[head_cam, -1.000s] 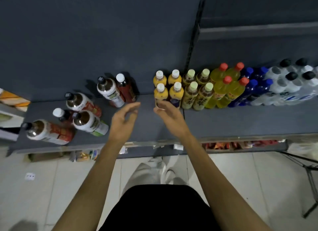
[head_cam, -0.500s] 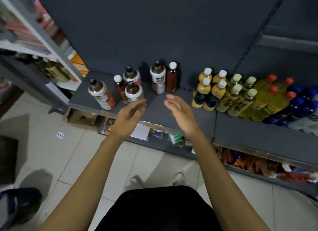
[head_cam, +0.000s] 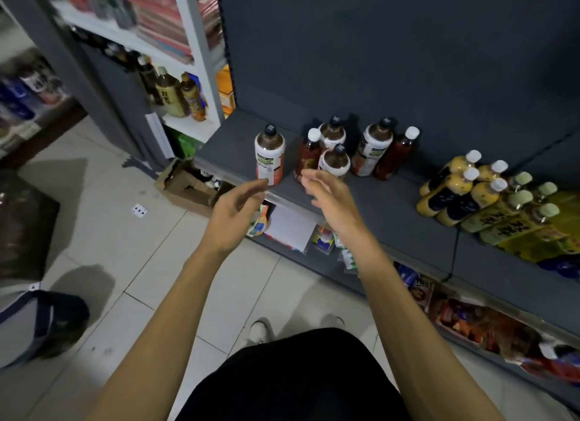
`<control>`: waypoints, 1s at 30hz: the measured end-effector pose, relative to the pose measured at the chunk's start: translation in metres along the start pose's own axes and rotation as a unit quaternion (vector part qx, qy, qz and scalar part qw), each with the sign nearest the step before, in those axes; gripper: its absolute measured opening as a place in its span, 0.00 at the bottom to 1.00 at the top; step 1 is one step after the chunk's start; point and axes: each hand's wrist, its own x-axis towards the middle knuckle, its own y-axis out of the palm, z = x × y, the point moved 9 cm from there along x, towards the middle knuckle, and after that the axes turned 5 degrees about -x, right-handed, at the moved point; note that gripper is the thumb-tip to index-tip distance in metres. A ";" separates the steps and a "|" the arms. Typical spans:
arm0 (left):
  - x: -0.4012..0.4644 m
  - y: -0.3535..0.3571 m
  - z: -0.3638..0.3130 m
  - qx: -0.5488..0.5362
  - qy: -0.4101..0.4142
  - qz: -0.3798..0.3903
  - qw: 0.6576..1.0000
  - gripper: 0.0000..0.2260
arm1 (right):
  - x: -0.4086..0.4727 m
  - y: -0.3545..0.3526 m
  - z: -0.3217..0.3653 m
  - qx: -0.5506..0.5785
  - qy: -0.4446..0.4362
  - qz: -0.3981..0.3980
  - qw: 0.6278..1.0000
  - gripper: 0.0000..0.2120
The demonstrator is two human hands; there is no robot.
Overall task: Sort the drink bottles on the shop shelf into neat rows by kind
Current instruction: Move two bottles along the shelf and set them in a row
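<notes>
Right now your left hand (head_cam: pixel 233 215) hangs in front of the near edge of the grey shelf (head_cam: pixel 392 200), fingers loosely spread and slightly bent, thumb apart from them, holding nothing. The fingertips (head_cam: pixel 262 184) lie just beside the foot of the leftmost brown bottle (head_cam: pixel 270 158); whether they touch it, you cannot tell from this view. Your right hand (head_cam: pixel 331 197) is raised just to the right of the left one, palm turned toward it, fingers relaxed and a little curved, empty as well. Its fingertips (head_cam: pixel 309 176) overlap the base of the near brown bottle (head_cam: pixel 334 163) and of the red bottle with the white cap (head_cam: pixel 309 153), with no clear contact.

Farther back on the shelf stand two more brown bottles with black caps (head_cam: pixel 373 149) and a second red bottle (head_cam: pixel 397 155), loosely mixed together. Well apart to the right, the yellow bottles with white caps (head_cam: pixel 455 188) stand in tidy pairs, and beside them the green-capped bottles (head_cam: pixel 514 215) do likewise.
</notes>
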 end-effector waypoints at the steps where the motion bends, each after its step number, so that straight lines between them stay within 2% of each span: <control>1: 0.004 -0.003 0.002 -0.004 -0.001 0.000 1.000 0.13 | 0.002 0.002 0.000 -0.005 0.005 -0.002 1.000 0.14; 8: 0.054 0.010 0.004 -0.023 -0.003 0.041 0.999 0.12 | 0.036 -0.023 -0.007 0.022 0.036 -0.062 0.997 0.10; 13: 0.108 0.039 0.006 0.010 -0.002 0.082 0.997 0.13 | 0.076 -0.054 -0.029 0.062 0.057 -0.113 0.990 0.08; 20: 0.201 0.105 0.015 0.080 -0.041 0.155 0.984 0.16 | 0.140 -0.118 -0.074 0.172 0.099 -0.225 0.954 0.05; 25: 0.238 0.125 0.031 0.126 -0.080 0.095 0.984 0.21 | 0.170 -0.154 -0.101 0.189 0.146 -0.282 0.929 0.08; 30: 0.255 0.135 0.067 0.196 -0.141 0.075 0.967 0.25 | 0.197 -0.176 -0.134 0.181 0.188 -0.313 0.913 0.05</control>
